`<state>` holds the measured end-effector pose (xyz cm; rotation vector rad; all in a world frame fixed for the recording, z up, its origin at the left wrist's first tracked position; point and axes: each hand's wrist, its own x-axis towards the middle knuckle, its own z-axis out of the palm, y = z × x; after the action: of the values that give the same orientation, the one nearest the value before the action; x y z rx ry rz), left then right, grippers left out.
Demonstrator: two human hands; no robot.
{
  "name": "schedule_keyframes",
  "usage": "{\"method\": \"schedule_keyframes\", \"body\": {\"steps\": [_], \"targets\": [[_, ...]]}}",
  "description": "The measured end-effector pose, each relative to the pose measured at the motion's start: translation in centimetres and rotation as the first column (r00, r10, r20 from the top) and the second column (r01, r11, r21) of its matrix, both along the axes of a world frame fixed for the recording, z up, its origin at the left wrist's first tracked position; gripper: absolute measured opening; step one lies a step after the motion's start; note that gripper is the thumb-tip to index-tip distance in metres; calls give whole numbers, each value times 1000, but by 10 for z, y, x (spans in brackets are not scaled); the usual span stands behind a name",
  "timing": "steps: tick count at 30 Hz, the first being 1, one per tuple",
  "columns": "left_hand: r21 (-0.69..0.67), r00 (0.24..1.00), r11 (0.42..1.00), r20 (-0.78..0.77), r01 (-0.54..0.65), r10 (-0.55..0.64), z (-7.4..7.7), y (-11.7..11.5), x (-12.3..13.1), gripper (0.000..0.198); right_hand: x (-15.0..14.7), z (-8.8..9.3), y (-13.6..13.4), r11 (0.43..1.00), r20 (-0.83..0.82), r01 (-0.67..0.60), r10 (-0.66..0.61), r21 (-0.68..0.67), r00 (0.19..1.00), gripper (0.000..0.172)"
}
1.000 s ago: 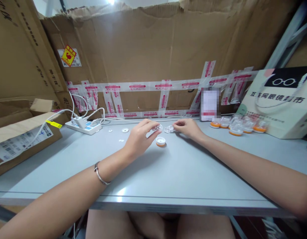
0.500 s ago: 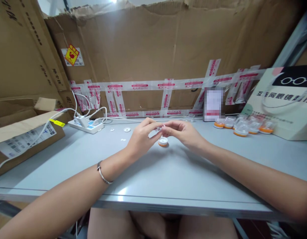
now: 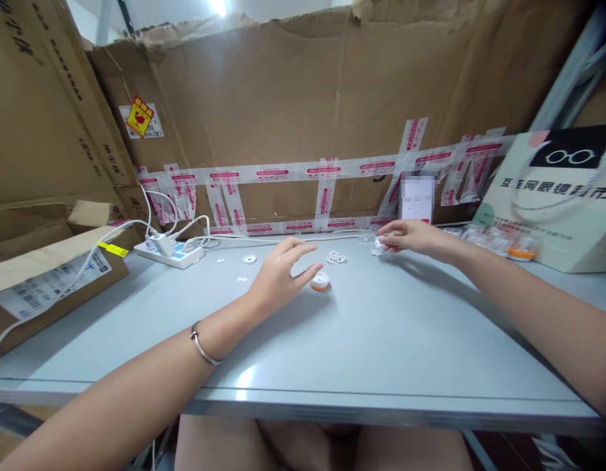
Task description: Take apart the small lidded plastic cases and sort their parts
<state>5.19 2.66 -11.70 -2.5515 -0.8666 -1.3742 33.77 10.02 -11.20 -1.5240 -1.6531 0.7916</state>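
Note:
My left hand [image 3: 278, 275] hovers over the grey table [image 3: 332, 340] with fingers spread and nothing in them, just left of a small orange-rimmed cap [image 3: 320, 281]. My right hand [image 3: 406, 235] reaches to the far side of the table, its fingertips pinched on a small clear plastic piece [image 3: 378, 244]. A little pile of small white parts [image 3: 336, 257] lies between the two hands. A few white discs [image 3: 249, 259] lie to the left of my left hand.
A white power strip [image 3: 168, 252] with cables sits at the back left beside a cardboard box [image 3: 42, 281]. Taped cardboard walls [image 3: 303, 118] close off the back. Several orange-based clear containers [image 3: 521, 248] and a printed paper bag [image 3: 558, 196] stand at the right.
My hands were together over the orange cap; now they have parted. The right hand moved back and to the right with a small clear piece, and the left hand has opened.

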Motion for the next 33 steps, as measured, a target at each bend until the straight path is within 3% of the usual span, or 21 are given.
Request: {"method": "schedule_keyframes", "body": {"steps": [3,7,11,16,23,28,33], "targets": [[-19,1000,1000,-11,8,-9,-2,1,0,23,15,-10,9,998,72,-38,42,-52,996,25],[-37,1000,999,-25,15,-16,-3,3,-1,21,12,-19,12,990,133,-113,123,-85,983,27],[-36,999,999,-26,21,-22,-2,2,-1,20,14,-20,16,997,284,-59,69,-44,956,34],[-32,1000,999,-22,21,-21,-1,2,-1,18,21,-15,18,994,343,30,-64,103,937,37],[-76,999,997,-47,14,-18,-1,1,-1,19,1,-26,18,991,444,-51,-11,127,896,47],[-108,998,994,-59,17,-23,0,1,-1,20,-9,-26,14,985,488,-153,94,82,868,32],[-124,998,992,-59,3,-11,0,1,-1,20,-1,-16,8,990,487,-138,117,6,866,28]]}}
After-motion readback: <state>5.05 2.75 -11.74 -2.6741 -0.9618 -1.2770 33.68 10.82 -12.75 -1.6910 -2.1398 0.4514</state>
